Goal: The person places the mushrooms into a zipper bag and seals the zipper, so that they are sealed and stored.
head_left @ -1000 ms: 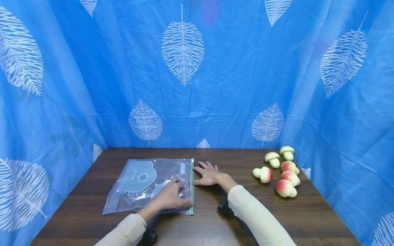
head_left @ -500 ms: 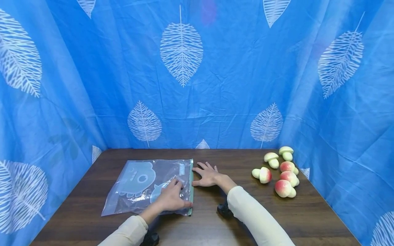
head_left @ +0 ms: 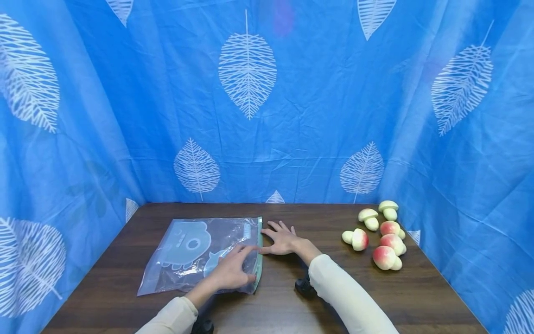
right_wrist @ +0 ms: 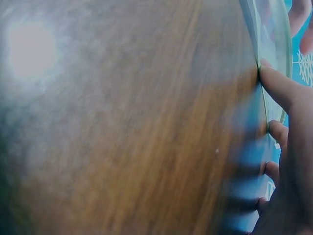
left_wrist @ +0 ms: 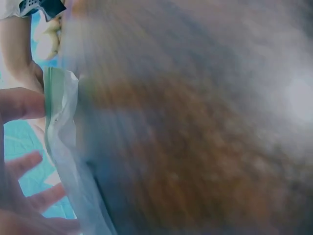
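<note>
Two bare hands, the left hand [head_left: 232, 271] and the right hand [head_left: 281, 242], are set at the mouth end of a clear printed zip bag [head_left: 199, 256], which lies flat on the counter [head_left: 300, 290].

Head view: the left index finger has extended from its bent position over the plastic to the green sealing strip [head_left: 260, 232], and the near end of the strip now bows where it ran straight. The body of the bag has not shifted. This suggests that work is now centred on the sealing edge; no opened mouth can be made out. Left hand pose: palm down over the near corner, thumb and index finger apart. Right hand pose: unchanged, entering from the right, fingers spread, with the thumb and index tips at the strip. Six mushroom-shaped pieces [head_left: 386, 258], two cream and four red-capped, lie at the right side, well apart from the bag.

Left wrist view: one digit, probably the thumb, bears on the green strip. The other fingers are spread beside the plastic. No pinch is evident.

Right wrist view: the thumb tip touches the edge of the strip, and the next fingertip sits against it farther along. The fingers are separated. Contact of the remaining tips cannot be told.
</note>
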A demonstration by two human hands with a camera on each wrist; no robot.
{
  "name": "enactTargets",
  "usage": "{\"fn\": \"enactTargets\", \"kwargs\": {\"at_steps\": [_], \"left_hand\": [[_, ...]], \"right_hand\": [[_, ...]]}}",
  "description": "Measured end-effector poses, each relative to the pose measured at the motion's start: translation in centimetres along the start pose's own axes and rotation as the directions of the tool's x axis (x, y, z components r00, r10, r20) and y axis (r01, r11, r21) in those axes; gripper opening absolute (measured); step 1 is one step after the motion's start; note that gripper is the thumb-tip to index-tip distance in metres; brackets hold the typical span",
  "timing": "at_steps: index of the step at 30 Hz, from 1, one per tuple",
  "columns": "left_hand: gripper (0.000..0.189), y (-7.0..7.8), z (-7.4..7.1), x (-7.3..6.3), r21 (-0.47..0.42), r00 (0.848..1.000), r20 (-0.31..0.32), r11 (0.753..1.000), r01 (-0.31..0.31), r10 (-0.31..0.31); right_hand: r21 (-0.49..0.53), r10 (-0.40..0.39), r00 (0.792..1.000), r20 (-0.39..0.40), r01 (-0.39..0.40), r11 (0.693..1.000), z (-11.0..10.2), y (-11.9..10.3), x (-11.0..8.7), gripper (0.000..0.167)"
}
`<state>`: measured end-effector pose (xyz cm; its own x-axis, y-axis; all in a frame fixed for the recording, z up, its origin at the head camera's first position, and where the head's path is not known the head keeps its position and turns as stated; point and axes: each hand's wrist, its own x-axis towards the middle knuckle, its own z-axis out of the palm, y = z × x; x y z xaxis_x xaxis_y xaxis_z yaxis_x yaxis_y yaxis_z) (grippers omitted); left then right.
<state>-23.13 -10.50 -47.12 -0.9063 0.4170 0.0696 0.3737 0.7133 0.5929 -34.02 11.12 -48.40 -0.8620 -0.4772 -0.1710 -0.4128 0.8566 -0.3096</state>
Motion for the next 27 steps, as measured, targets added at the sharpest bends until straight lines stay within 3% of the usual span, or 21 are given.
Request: {"fn": "enactTargets", "kwargs": {"at_steps": [7,13,20,27], "left_hand": [[0.058,0.1,-0.5,-0.5,0.025,0.995,0.025,0.995,-0.094,0.093],[0.055,0.1,-0.6,-0.7,0.023,0.998,0.039,0.998,-0.054,0.053],[0.066,-0.3,-0.6,-0.9,0.039,0.999,-0.014,0.998,-0.047,0.047],[0.073,-0.3,-1.1,-1.4,0.048,0.999,-0.053,0.999,0.005,-0.002]], "right_hand": [[0.009,-0.023,1.0,-0.003,0.023,1.0,0.0,0.1,-0.2,0.08],[0.023,-0.023,1.0,-0.013,0.024,0.999,0.6,0.7,0.4,0.082],[0.013,-0.022,1.0,-0.02,0.022,1.0,0.8,1.0,0.8,0.083],[0.018,-0.021,1.0,-0.022,0.021,1.0,0.8,0.8,0.5,0.085]]}}
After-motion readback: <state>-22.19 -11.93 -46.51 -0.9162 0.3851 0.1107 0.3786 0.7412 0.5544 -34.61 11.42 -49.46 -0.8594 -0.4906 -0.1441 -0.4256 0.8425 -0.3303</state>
